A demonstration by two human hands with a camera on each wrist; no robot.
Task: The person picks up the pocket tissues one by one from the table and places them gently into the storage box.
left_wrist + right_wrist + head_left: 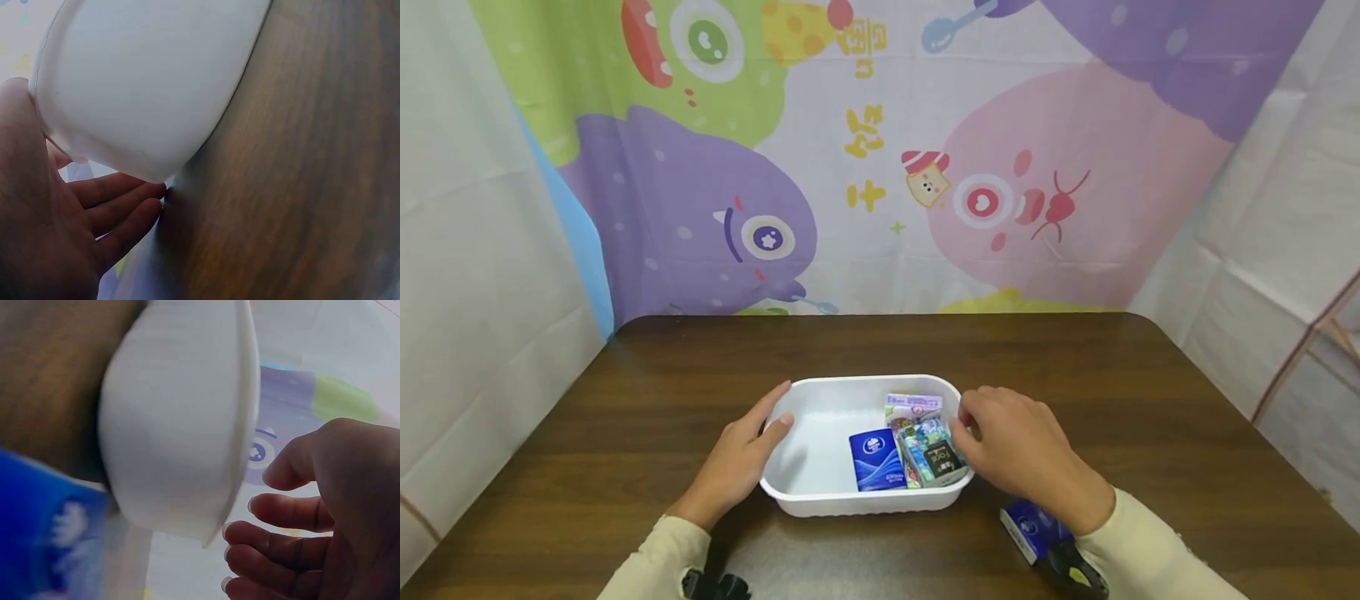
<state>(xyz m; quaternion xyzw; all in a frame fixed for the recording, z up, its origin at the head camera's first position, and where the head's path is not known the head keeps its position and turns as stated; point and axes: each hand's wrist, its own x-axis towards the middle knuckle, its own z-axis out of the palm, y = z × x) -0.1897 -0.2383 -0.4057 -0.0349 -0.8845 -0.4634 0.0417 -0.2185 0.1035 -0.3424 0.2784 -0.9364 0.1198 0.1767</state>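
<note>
A white plastic tray (910,502) stands on the table. At its left end my left hand (741,454) holds the rim, thumb over the edge and the other fingers along the outside. My right hand (1018,446) hovers by the right end with loosely bent fingers; in the right wrist view the fingertips (278,478) are apart from the rim, nothing between them. Inside the tray lie a blue tissue pack (877,461), a colourful pack with a black label (934,454) and a lilac-topped packet (913,403), partly covered.
Below my right forearm lies another blue tissue pack (1033,527), partly hidden by the wrist camera strap (1072,571). The brown wooden table (625,467) runs back to a cartoon-printed curtain (865,250). White cloth (482,275) hangs at both sides.
</note>
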